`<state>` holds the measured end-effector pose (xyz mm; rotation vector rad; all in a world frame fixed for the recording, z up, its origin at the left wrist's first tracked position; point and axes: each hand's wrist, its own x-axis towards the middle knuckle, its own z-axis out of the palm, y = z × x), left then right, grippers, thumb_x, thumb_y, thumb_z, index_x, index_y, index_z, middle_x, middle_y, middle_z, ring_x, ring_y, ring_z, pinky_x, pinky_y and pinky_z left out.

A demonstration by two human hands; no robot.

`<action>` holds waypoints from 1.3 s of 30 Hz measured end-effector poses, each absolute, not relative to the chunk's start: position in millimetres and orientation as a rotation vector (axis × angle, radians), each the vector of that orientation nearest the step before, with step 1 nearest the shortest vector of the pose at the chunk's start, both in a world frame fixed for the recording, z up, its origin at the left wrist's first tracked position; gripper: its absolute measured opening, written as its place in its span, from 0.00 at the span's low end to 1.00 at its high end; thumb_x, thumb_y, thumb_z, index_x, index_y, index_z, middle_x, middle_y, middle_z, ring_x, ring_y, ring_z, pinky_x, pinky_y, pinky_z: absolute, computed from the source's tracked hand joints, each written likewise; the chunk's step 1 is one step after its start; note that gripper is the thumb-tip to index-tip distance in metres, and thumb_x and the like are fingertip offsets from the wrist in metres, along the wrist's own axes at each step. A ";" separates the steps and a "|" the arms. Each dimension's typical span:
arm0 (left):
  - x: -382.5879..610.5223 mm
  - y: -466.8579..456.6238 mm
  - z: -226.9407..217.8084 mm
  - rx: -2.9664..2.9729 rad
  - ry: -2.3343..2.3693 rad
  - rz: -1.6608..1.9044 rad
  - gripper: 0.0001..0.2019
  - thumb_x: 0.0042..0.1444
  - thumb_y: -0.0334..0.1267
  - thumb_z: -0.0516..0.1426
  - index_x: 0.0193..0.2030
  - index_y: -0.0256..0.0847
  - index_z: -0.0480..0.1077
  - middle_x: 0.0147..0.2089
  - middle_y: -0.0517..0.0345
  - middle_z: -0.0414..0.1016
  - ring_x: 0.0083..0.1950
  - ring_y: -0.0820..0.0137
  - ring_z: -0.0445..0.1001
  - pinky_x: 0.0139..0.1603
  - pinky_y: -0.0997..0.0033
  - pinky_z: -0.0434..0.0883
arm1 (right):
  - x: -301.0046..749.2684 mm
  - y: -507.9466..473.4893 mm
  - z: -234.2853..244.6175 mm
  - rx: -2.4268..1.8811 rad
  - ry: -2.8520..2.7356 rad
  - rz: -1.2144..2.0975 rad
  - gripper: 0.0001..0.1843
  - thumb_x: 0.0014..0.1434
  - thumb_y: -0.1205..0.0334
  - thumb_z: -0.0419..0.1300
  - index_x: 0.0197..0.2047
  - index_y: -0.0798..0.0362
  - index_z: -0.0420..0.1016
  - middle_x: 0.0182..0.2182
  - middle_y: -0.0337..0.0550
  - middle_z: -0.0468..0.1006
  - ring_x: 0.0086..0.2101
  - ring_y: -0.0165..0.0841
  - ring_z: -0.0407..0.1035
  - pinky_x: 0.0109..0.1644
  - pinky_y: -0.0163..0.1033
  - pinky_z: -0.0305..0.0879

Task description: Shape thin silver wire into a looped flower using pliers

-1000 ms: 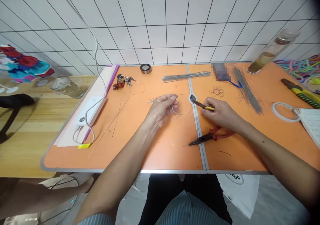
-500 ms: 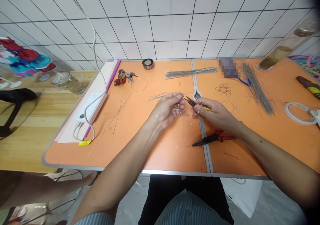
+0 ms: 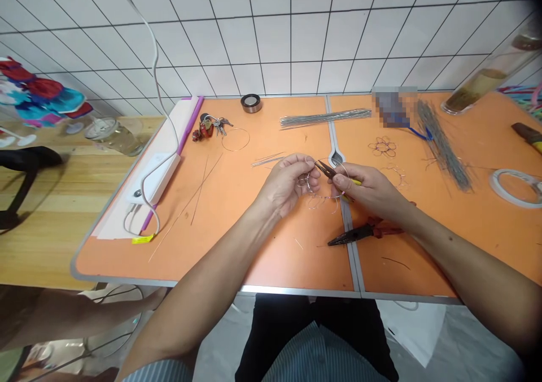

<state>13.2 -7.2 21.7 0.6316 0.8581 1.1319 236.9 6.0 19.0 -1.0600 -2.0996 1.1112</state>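
From the head view, the left hand (image 3: 288, 181) pinches the wire (image 3: 311, 189) above the bench (image 3: 275, 263) while the right hand (image 3: 366, 185) grips pliers (image 3: 326, 170), tips beside that pinch. I'd hold close to the tips and turn gently, sparing the loops.

Blue-grey striped shirt (image 3: 317, 356), black trousers (image 3: 271, 334).

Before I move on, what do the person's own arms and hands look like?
The left hand and right hand wear no gloves, and no watch or bracelet shows. On the left arm, a blue-grey sleeve with fine stripes is visible; a right sleeve cannot be made out.
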 end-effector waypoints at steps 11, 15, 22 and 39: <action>14.7 -8.7 20.6 0.627 0.835 1.122 0.08 0.65 0.34 0.67 0.34 0.37 0.75 0.30 0.59 0.78 0.27 0.76 0.74 0.35 0.72 0.75 | 240.5 3.1 19.3 -1.128 -2.084 1.114 0.27 0.77 0.38 0.57 0.36 0.48 0.80 0.34 0.41 0.84 0.35 0.37 0.74 0.44 0.42 0.66; 14.7 -8.3 20.7 0.602 0.841 1.118 0.09 0.64 0.35 0.69 0.35 0.37 0.75 0.30 0.59 0.78 0.26 0.76 0.74 0.35 0.72 0.75 | 239.1 1.7 19.2 -1.126 -2.116 1.058 0.26 0.76 0.37 0.58 0.34 0.48 0.79 0.34 0.42 0.83 0.37 0.39 0.75 0.46 0.43 0.68; 15.4 -7.4 19.1 0.569 0.827 1.105 0.10 0.65 0.35 0.69 0.35 0.37 0.74 0.29 0.60 0.78 0.26 0.77 0.74 0.35 0.73 0.75 | 238.1 -1.2 19.0 -1.135 -2.108 1.056 0.24 0.77 0.39 0.59 0.35 0.46 0.79 0.35 0.41 0.83 0.38 0.40 0.75 0.47 0.44 0.68; 16.6 -7.2 17.7 0.593 0.828 1.097 0.10 0.63 0.34 0.68 0.33 0.37 0.73 0.29 0.59 0.76 0.26 0.76 0.73 0.34 0.72 0.74 | 239.0 -2.9 19.4 -1.146 -2.142 0.981 0.25 0.77 0.39 0.57 0.35 0.46 0.80 0.34 0.42 0.81 0.36 0.39 0.74 0.43 0.45 0.66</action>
